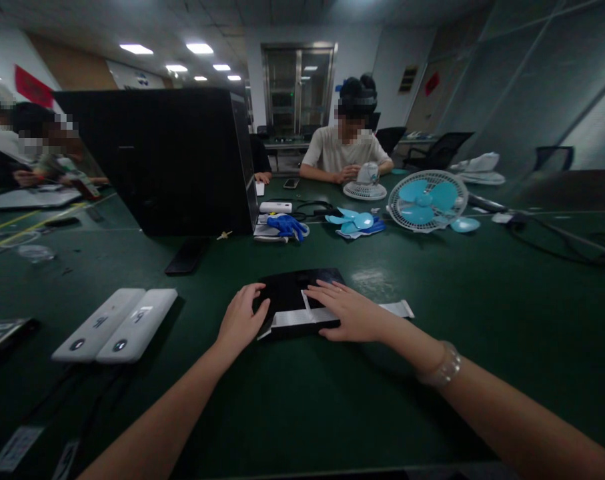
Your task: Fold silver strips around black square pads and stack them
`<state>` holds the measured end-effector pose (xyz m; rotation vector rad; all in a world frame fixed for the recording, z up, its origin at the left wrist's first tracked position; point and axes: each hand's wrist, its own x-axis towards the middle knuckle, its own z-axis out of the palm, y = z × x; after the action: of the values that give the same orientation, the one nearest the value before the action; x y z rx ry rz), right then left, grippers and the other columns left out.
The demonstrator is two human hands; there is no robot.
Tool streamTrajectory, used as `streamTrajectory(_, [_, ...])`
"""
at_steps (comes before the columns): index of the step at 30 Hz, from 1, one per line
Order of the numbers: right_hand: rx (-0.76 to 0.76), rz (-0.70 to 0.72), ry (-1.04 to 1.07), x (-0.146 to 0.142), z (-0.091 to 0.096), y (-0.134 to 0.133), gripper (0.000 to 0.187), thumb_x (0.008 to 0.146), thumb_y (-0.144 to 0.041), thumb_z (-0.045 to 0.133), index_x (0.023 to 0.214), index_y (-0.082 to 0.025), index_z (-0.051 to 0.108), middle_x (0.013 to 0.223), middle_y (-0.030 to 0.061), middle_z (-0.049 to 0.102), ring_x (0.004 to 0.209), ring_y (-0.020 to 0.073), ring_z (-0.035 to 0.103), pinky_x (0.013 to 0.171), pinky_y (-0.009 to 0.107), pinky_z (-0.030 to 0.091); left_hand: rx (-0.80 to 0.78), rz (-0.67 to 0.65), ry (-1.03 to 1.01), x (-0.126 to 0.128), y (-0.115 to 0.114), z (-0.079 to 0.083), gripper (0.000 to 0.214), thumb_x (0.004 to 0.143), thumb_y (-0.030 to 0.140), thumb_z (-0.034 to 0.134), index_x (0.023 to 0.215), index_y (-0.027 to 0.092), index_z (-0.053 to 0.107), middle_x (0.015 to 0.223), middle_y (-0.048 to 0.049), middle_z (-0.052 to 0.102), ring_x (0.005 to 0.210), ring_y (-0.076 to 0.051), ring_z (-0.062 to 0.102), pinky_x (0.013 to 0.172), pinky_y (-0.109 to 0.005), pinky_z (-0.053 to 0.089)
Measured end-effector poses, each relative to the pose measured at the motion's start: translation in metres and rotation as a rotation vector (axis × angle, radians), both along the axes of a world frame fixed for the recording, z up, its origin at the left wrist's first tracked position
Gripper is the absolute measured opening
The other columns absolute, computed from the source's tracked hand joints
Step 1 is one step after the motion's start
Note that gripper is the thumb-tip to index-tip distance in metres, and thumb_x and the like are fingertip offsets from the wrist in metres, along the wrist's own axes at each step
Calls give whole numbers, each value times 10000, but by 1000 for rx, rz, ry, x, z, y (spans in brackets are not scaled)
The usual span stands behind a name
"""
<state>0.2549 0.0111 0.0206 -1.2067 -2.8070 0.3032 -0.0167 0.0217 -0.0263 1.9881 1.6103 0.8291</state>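
A flat black box-like object (282,288) lies on the green table before me; its exact kind does not show. White strips (297,316), like tape or flat ribbon, cross its near side, and one end (399,309) sticks out to the right past my wrist. At its left edge rests my left hand (243,313), thumb and fingers apart and touching the side. My right hand (349,310) lies flat across the right part, fingers stretched over the black surface and the strip. Part of the object is hidden under that hand.
Two white power banks (115,323) lie to the left, cables attached. A large black case (167,160) stands behind a dark phone (185,257). Blue-and-white gloves (285,228), blue fan blades (352,220) and a fan (425,200) lie farther back. Across the table sits a person (345,150).
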Motion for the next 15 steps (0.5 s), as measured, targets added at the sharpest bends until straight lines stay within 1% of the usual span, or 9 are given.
streamTrajectory(2, [-5, -1, 1, -4, 1, 5, 900, 751, -499, 639, 1503, -191, 251, 1513, 102, 291, 1395, 272, 232, 1147, 463, 183, -6, 1, 14, 0, 0, 1, 360, 919, 335, 476, 1253, 202, 488, 1306, -121, 529, 1179, -260, 551, 825, -360, 506])
streamTrajectory(4, [2, -11, 12, -7, 1, 8, 940, 721, -511, 658, 1503, -186, 250, 1495, 123, 318, 1361, 279, 304, 1123, 451, 246, 3, 5, 13, -1, 1, 2, 347, 921, 328, 471, 1243, 201, 495, 1296, -120, 539, 1169, -254, 558, 826, -357, 504])
streamTrajectory(6, [13, -14, 20, -9, 1, 9, 940, 714, -526, 655, 1498, -186, 263, 1480, 128, 339, 1330, 282, 350, 1092, 443, 304, 15, 14, 5, -1, 1, 3, 342, 919, 323, 470, 1236, 197, 497, 1284, -119, 547, 1151, -247, 567, 819, -354, 502])
streamTrajectory(8, [26, -19, 17, -8, 1, 8, 925, 718, -539, 645, 1492, -190, 279, 1471, 124, 354, 1315, 288, 368, 1071, 447, 333, 21, 22, 2, -2, 2, 3, 351, 916, 326, 474, 1241, 195, 495, 1270, -118, 555, 1133, -245, 572, 806, -355, 500])
streamTrajectory(12, [44, -70, -21, 2, 3, 5, 919, 712, -553, 643, 1487, -202, 295, 1462, 121, 372, 1284, 301, 409, 1037, 464, 372, 19, 21, 5, -2, 0, 6, 373, 913, 343, 476, 1254, 193, 495, 1262, -112, 558, 1120, -243, 565, 789, -346, 492])
streamTrajectory(15, [37, -148, -67, 17, 4, 7, 931, 698, -562, 650, 1483, -198, 306, 1463, 129, 371, 1273, 312, 424, 1020, 477, 389, -4, 10, 11, -2, -2, 9, 390, 915, 368, 468, 1264, 196, 497, 1264, -106, 553, 1105, -247, 565, 780, -342, 488])
